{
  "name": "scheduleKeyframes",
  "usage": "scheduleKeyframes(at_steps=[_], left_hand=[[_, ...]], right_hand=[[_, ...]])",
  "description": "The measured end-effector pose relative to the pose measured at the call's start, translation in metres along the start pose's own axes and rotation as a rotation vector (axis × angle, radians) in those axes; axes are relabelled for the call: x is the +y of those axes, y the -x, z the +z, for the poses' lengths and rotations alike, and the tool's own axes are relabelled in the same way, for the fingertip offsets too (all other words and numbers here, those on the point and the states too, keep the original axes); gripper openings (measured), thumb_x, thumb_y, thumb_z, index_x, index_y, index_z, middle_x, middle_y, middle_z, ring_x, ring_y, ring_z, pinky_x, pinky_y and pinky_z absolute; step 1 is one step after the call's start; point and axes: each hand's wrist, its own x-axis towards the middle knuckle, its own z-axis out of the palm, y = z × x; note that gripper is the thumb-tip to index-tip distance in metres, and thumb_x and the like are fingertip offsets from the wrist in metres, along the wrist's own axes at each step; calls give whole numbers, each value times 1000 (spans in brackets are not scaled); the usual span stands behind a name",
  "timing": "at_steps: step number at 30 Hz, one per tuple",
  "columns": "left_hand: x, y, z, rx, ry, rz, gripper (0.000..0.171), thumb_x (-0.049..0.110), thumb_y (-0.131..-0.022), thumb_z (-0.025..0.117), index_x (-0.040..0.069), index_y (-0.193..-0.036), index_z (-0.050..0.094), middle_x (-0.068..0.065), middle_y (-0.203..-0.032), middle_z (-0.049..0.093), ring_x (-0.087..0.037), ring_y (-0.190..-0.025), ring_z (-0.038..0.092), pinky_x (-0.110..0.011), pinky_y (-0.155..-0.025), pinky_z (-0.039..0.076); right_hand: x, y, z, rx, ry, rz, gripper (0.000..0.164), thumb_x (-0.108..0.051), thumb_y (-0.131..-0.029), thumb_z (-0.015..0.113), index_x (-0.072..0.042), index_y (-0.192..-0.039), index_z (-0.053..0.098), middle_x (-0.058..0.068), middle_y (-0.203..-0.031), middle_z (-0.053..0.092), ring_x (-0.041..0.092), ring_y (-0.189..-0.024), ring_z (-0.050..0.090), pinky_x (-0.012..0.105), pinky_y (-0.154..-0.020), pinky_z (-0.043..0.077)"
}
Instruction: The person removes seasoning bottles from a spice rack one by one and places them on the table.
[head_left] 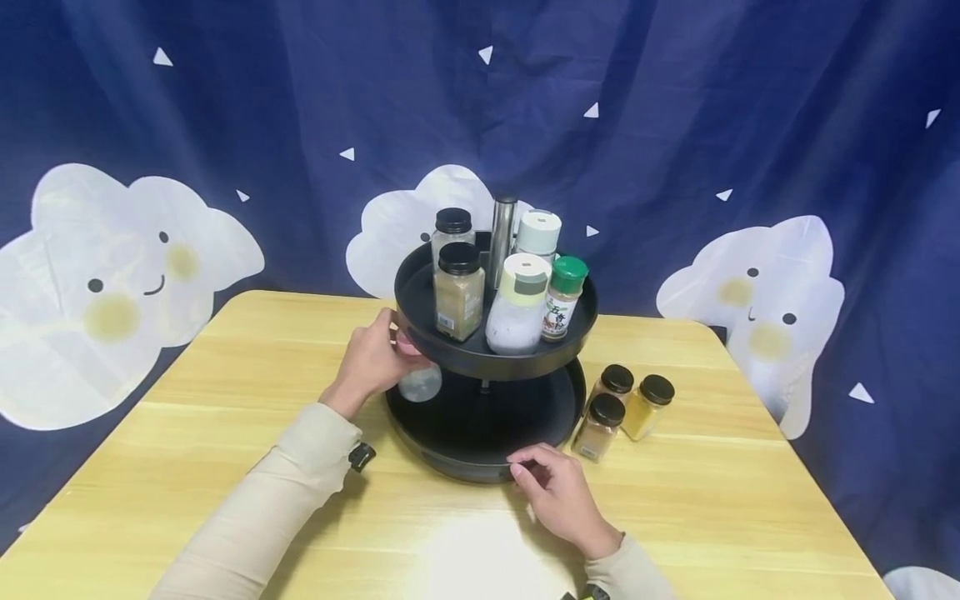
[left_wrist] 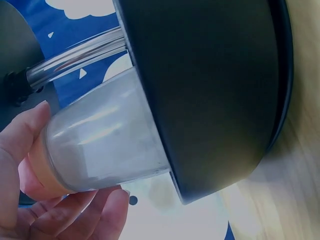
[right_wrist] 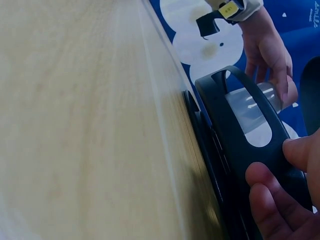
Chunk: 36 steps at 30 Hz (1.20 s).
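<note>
Two hands, head view: the left hand (head_left: pixel 367 365) is holding the pink-lidded jar (head_left: pixel 420 384) below the upper tray (head_left: pixel 517 365), at the lower tray's (head_left: pixel 457 469) left side; the right hand (head_left: pixel 561 497) is pinching that lower tray's near rim, seemingly steadying it.
Upper tray: two black-capped jars (head_left: pixel 459 304), two pale-capped shakers (head_left: pixel 516 321) and a green-capped bottle (head_left: pixel 558 314) are standing around the metal post (head_left: pixel 502 237), caps up, probably for easy picking.
Label: the green-capped bottle is showing 五香粉 (five-spice powder).
Table: three small jars (head_left: pixel 597 431) with black caps are clustering just right of the lower tray.
Jar, left wrist view: thumb and fingers are curling round the pink lid, presumably leaving the base free; the tray wall is hiding the base, so I cannot tell whether it is touching the floor.
Rim, right wrist view: thumb and fingers are pressing narrowly beside the curved handle (right_wrist: pixel 264 101); the wristband's yellow tag (right_wrist: pixel 229 10) is showing unreadable marks.
</note>
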Motion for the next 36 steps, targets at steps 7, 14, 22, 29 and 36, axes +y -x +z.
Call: scheduleKeyframes(at_steps=[7,14,22,29,36], left_hand=[[0,0,-6,-7,7,-23,69,42,-60,85,7,-109,50,-21,-98,70,-37,-92,64,-47,-76,53],[1,-2,-13,2,10,-35,73,44,-60,85,6,-111,50,-23,-101,70,-40,-95,62,-48,-77,52],[-4,0,-15,8,2,-39,73,45,-61,84,5,-111,50,-22,-98,69,-38,-90,61,-47,-74,51],[-7,-1,-19,24,-9,-44,69,45,-63,83,6,-109,49,-23,-97,68,-39,-89,60,-47,-72,50],[-7,-2,-25,45,15,-34,67,41,-65,82,4,-110,48,-24,-99,69,-39,-92,62,-47,-74,51]], right_hand=[[0,1,0,3,-6,-4,12,15,-80,64,5,-87,66,19,-79,67,27,-53,65,29,-51,58],[0,-2,0,2,5,-14,11,14,-80,64,5,-87,66,19,-79,67,27,-53,64,29,-51,58],[2,0,0,4,11,-38,12,15,-79,64,5,-86,66,20,-78,67,25,-53,64,25,-52,57],[1,0,0,2,7,-46,12,14,-80,64,5,-86,66,19,-78,67,24,-53,64,24,-52,56],[2,0,0,6,20,-39,12,14,-80,64,5,-86,66,17,-77,66,24,-53,64,22,-52,56]])
